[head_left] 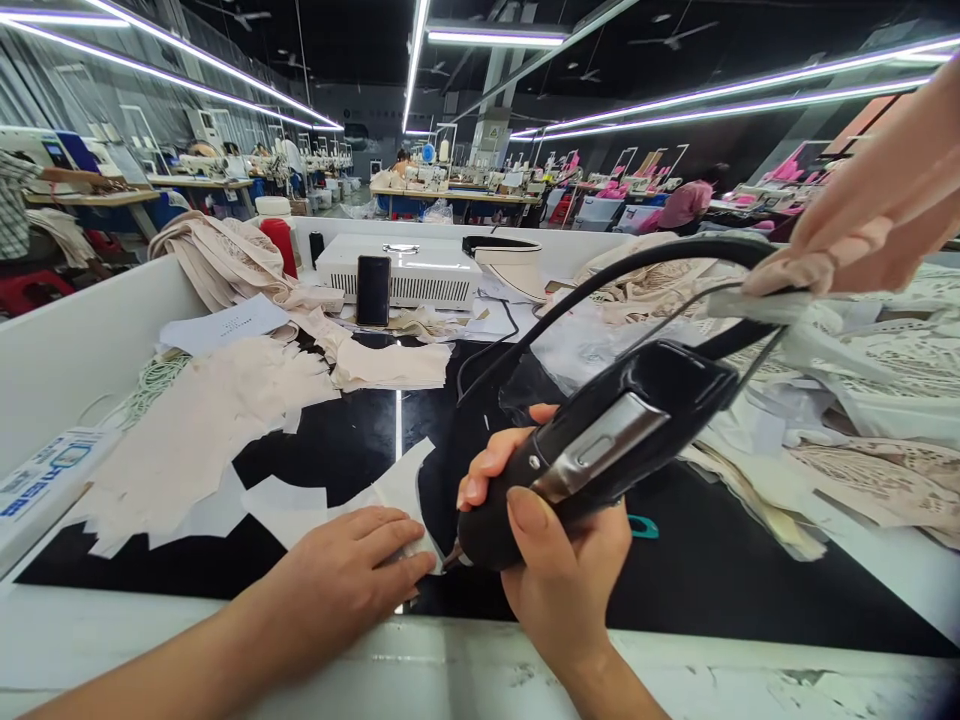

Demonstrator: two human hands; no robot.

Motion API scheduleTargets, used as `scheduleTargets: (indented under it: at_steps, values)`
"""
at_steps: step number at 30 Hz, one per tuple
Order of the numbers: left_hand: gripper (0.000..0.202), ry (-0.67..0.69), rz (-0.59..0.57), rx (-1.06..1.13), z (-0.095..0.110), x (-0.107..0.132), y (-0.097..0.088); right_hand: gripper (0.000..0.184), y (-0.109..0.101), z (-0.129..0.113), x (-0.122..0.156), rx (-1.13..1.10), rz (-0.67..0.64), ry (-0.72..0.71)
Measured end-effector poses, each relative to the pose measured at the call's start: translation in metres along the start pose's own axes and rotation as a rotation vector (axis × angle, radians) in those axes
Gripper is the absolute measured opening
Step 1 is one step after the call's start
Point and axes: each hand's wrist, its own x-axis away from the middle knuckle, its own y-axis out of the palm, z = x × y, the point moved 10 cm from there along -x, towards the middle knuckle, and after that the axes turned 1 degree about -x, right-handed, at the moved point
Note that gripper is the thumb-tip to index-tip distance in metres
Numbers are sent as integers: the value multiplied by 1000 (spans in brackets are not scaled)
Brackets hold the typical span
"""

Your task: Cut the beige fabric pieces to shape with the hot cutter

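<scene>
My right hand [551, 540] is wrapped around a black hand-held cutting tool [600, 445] with a metal plate on its side; its tip touches the edge of a pale fabric piece [330, 500]. A black cable [600, 285] arcs up from the tool's back. My left hand [352, 570] lies flat, fingers stretched out, pressing that fabric piece onto the black worktop [720, 570].
Pale fabric pieces [202, 430] lie at the left, lace fabric [870, 470] at the right. A white machine box [420, 270] with a dark phone [373, 290] stands behind. Another person's arm [877, 210] reaches in at the upper right. A white wall [75, 350] borders the left.
</scene>
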Motion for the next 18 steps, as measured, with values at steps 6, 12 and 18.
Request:
scheduleTargets:
  at_steps: [6,12,18]
  values:
    - [25,-46,-38,45,-5,2,1,37,-1,0,1,-6,1,-2]
    - [29,-71,-55,68,-7,5,3,38,-4,1,-6,-22,36,-4]
    - [28,-84,-60,105,-9,5,3,36,-2,3,-15,-36,48,-25]
